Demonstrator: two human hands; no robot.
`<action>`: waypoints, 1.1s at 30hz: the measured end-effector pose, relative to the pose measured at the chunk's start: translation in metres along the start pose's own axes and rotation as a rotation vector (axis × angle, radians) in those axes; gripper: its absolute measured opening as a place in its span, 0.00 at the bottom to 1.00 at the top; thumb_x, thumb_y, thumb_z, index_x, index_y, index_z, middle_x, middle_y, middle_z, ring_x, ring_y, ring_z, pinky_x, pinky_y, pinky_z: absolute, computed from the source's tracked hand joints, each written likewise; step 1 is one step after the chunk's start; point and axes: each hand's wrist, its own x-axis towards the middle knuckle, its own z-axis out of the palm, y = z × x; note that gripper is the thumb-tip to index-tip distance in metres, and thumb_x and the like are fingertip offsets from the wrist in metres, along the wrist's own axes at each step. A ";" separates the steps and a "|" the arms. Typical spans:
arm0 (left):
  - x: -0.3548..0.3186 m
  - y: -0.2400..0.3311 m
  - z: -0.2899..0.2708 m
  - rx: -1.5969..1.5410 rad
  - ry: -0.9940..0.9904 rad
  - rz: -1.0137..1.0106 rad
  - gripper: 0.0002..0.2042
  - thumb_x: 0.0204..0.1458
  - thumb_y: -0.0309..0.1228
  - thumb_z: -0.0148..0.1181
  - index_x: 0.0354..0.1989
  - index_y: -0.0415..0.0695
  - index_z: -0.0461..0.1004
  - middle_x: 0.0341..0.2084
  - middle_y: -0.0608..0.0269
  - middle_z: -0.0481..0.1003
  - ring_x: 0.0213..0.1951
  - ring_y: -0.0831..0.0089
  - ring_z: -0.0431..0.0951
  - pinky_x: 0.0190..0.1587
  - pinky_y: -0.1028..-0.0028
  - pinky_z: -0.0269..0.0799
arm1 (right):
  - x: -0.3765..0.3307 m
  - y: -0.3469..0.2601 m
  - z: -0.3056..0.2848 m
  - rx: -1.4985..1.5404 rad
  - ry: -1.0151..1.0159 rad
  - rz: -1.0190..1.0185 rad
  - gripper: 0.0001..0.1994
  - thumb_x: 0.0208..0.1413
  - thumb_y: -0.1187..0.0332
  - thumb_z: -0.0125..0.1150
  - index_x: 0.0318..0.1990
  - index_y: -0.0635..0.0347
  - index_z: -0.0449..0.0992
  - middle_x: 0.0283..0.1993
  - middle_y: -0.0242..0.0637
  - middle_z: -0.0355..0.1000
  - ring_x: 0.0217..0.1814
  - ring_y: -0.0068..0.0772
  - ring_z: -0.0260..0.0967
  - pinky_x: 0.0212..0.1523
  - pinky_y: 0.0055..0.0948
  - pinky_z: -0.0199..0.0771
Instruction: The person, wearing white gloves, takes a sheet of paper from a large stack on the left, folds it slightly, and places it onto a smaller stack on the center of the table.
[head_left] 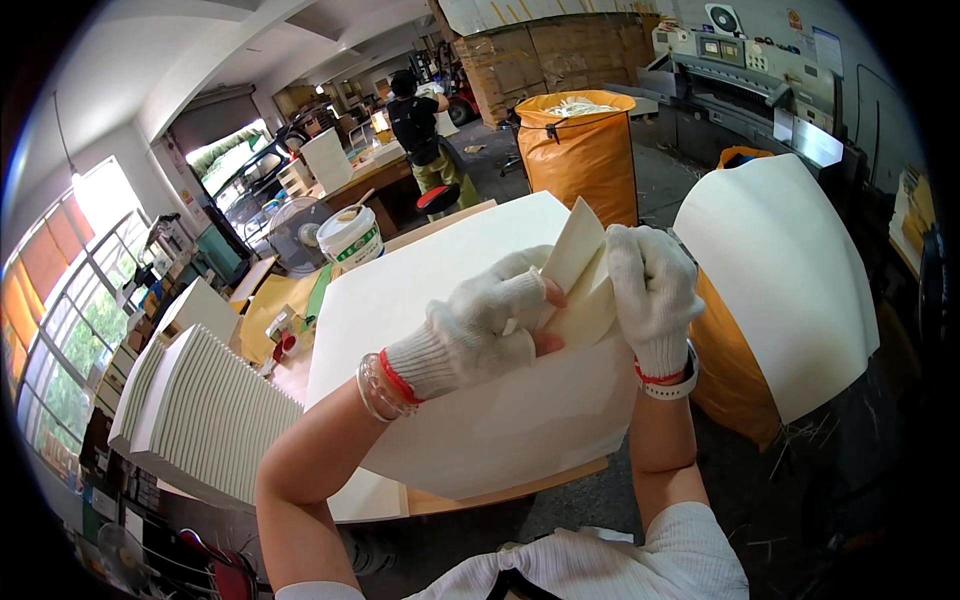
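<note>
Large white paper sheets (440, 270) lie stacked on a board in front of me. Between my hands a paper sheet (573, 245) is bent upward, its pointed corner standing above the stack. My left hand (485, 315) wears a white knit glove with bare fingertips; its thumb and fingers close around the bent sheet's left part. My right hand (652, 290), gloved the same way, is curled closed over the right side of the same sheet. Its fingertips are hidden behind the paper and glove.
A white bucket (350, 238) stands behind the stack. Left is a tall pile of white boards (205, 420). Orange bags (575, 150) stand at the back and right, one beneath a large white sheet (780, 285). A person (420, 130) works farther back, near a fan (295, 232).
</note>
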 end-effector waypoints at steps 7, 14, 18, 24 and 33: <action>0.003 -0.005 0.001 -0.011 0.026 0.088 0.21 0.49 0.18 0.66 0.52 0.44 0.77 0.46 0.57 0.75 0.44 0.63 0.76 0.49 0.70 0.71 | -0.005 0.014 0.002 -0.105 0.059 -0.296 0.16 0.51 0.84 0.62 0.49 0.67 0.76 0.27 0.37 0.59 0.25 0.35 0.61 0.22 0.33 0.61; 0.001 -0.008 -0.001 -0.082 -0.013 0.139 0.23 0.54 0.15 0.55 0.60 0.42 0.74 0.41 0.56 0.74 0.39 0.67 0.74 0.45 0.72 0.69 | -0.003 0.019 0.008 -0.302 0.207 -0.523 0.18 0.50 0.83 0.63 0.51 0.70 0.75 0.27 0.37 0.60 0.25 0.34 0.61 0.22 0.30 0.62; -0.002 -0.009 -0.003 -0.022 -0.032 0.059 0.20 0.54 0.15 0.56 0.55 0.42 0.76 0.40 0.57 0.75 0.38 0.67 0.75 0.43 0.71 0.71 | -0.003 0.009 0.000 -0.144 0.035 -0.298 0.14 0.53 0.81 0.61 0.49 0.70 0.75 0.25 0.36 0.59 0.24 0.34 0.59 0.21 0.31 0.58; -0.002 -0.007 0.001 0.011 0.021 0.046 0.11 0.51 0.18 0.64 0.42 0.42 0.78 0.43 0.59 0.75 0.44 0.66 0.77 0.46 0.70 0.73 | -0.005 0.006 0.000 -0.030 0.005 -0.120 0.11 0.55 0.80 0.60 0.46 0.68 0.76 0.24 0.37 0.59 0.23 0.35 0.59 0.22 0.33 0.59; 0.001 0.001 -0.003 0.027 0.003 0.017 0.17 0.48 0.18 0.67 0.47 0.45 0.78 0.46 0.58 0.75 0.47 0.63 0.77 0.49 0.70 0.73 | -0.002 0.001 -0.001 -0.005 0.022 -0.108 0.05 0.56 0.80 0.60 0.40 0.70 0.77 0.23 0.38 0.59 0.22 0.36 0.58 0.24 0.34 0.59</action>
